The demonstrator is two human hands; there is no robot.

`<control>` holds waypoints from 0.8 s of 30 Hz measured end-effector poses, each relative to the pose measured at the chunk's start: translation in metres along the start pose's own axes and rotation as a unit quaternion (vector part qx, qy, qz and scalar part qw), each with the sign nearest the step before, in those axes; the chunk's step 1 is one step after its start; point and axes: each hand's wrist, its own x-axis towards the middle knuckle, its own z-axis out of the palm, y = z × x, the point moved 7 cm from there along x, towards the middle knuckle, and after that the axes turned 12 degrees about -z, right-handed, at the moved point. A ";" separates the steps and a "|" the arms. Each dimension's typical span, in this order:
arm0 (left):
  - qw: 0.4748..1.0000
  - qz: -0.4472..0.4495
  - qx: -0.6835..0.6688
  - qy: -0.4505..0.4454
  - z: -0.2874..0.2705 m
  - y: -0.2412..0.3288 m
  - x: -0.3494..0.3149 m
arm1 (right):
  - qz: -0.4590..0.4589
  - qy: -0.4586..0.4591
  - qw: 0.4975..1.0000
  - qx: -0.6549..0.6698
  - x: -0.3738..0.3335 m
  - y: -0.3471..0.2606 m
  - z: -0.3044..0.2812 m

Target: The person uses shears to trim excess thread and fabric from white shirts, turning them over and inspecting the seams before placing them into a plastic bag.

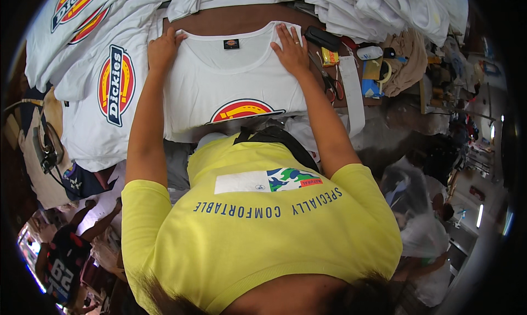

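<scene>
A white shirt (236,76) with a scooped neckline lies flat on the brown table in front of me. A small black label (231,44) sits inside its neck, and part of a red and yellow print shows at its near end. My left hand (163,50) rests at the shirt's far left shoulder, thumb apart and fingers slightly bent along the edge. On the far right shoulder lies my right hand (292,51), palm down, fingers stretched out, with a ring on one finger. Both hands touch the cloth.
White printed shirts (93,79) are heaped on the left, and a stack of white cloth (379,7) stands far right. Scissors (332,84), a black case (323,38), a white strip (351,90) and a tape roll (384,72) lie right. An iron (49,147) is far left.
</scene>
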 end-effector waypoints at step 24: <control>0.851 0.327 -0.324 -0.250 -0.339 0.051 -0.103 | -0.255 -0.159 0.851 0.430 0.005 -0.007 -0.347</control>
